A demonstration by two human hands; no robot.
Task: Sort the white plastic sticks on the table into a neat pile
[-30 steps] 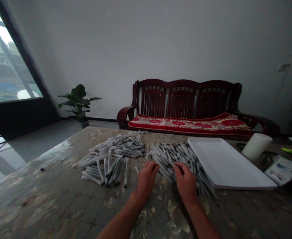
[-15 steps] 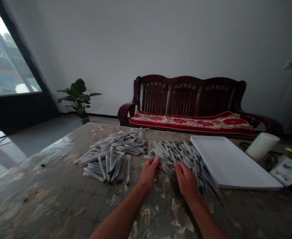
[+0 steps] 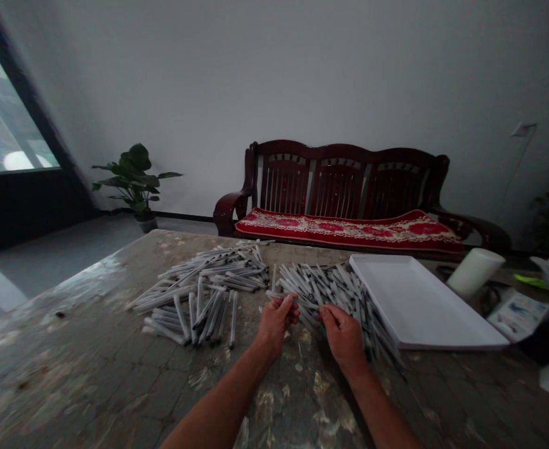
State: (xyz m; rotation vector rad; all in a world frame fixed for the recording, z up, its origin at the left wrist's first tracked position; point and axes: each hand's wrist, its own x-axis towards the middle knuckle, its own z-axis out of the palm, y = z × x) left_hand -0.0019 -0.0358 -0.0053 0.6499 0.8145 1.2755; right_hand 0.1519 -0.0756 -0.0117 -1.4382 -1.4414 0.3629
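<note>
My left hand (image 3: 277,318) is closed around a slim whitish pen (image 3: 274,295), whose pale end sticks out to the left of the thumb. Just to the right, my right hand (image 3: 342,333) has thumb and forefinger pinched together; whatever is between them is too small and dark to make out. Behind both hands lies a loose heap of translucent pens (image 3: 321,284) with dark ends. A second pile of similar pens (image 3: 209,268) spreads over the table to the left, some of them lying nearest me with black tips toward me.
A shallow white tray (image 3: 428,305) rests on the patterned table (image 3: 129,380), against the right-hand pens. Beyond it are a white roll (image 3: 475,272) and a printed packet (image 3: 518,315). A wooden bench (image 3: 335,181) with a red cover and a potted plant (image 3: 136,178) stand behind.
The whole view has turned slightly right, so everything sits further left. Both hands keep nearly the same pose, with the pen still in the left one.
</note>
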